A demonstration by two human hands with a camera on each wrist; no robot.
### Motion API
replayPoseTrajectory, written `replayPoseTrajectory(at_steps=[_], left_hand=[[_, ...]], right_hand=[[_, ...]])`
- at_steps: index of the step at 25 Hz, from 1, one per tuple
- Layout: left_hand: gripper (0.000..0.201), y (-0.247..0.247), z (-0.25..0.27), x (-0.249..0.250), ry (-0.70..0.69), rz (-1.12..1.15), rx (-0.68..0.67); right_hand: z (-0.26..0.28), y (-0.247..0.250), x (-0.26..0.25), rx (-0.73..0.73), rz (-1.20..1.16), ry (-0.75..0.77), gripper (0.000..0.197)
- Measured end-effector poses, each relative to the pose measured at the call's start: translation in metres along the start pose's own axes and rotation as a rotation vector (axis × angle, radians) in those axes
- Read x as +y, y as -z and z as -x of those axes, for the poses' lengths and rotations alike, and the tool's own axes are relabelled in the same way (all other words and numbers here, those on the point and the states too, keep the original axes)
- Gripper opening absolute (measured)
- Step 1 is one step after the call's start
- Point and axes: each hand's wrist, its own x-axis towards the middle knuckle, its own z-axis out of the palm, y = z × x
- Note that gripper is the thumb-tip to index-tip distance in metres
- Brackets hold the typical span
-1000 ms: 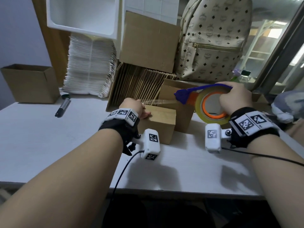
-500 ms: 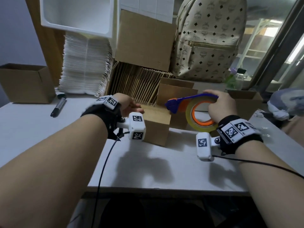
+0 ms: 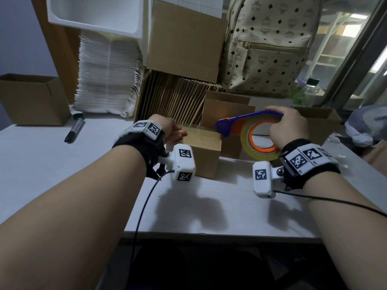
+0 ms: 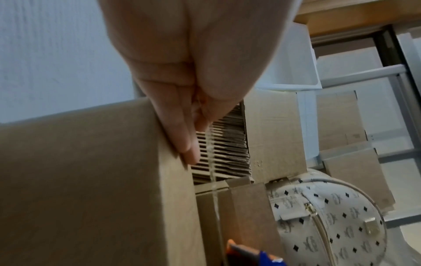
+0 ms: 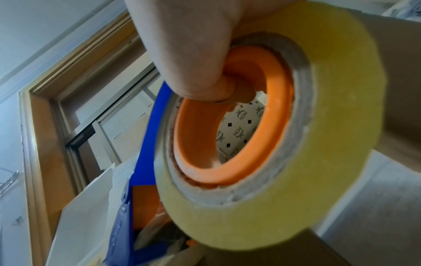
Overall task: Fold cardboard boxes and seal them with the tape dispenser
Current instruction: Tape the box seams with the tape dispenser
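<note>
Fingers of the left hand lie straight and close together along the top left edge of the small cardboard box, pressing there without curling round anything; the thumb side is hidden in the head view. The right hand is clenched round the tape dispenser, its fingers hooked through the orange core of the yellowish tape roll, with the blue handle arching over the roll. The dispenser's blue nose sits at the box's top right edge, and a thin clear strip of tape stretches from the left fingertips toward it. The box stands near the middle of the white surface, toward its far edge. Just behind it stand two more open boxes and a row of flat cardboard blanks. A patterned backpack leans at the far right, and a black marker lies toward the far left.
</note>
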Motion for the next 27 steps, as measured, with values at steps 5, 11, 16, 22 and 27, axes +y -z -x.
replayPoseTrajectory(at_steps=[5, 11, 16, 22, 27], left_hand=[[0.03, -0.001, -0.002, -0.006, -0.026, 0.084, 0.02], [0.032, 0.002, -0.008, -0.008, -0.115, 0.129, 0.067], [0.036, 0.008, -0.002, -0.007, -0.019, 0.17, -0.067], [0.03, 0.008, 0.004, -0.004, 0.006, 0.179, -0.079], [0.026, 0.011, 0.005, 0.001, -0.027, 0.098, -0.068]], right_hand=[[-0.003, 0.012, -0.007, 0.005, -0.052, -0.034, 0.052], [0.002, 0.003, -0.014, -0.004, -0.013, 0.042, 0.054], [0.01, -0.005, -0.003, -0.004, 0.025, 0.029, 0.056], [0.016, -0.003, -0.001, -0.002, 0.106, 0.113, 0.06], [0.015, 0.001, 0.0, -0.018, 0.183, 0.174, 0.059]])
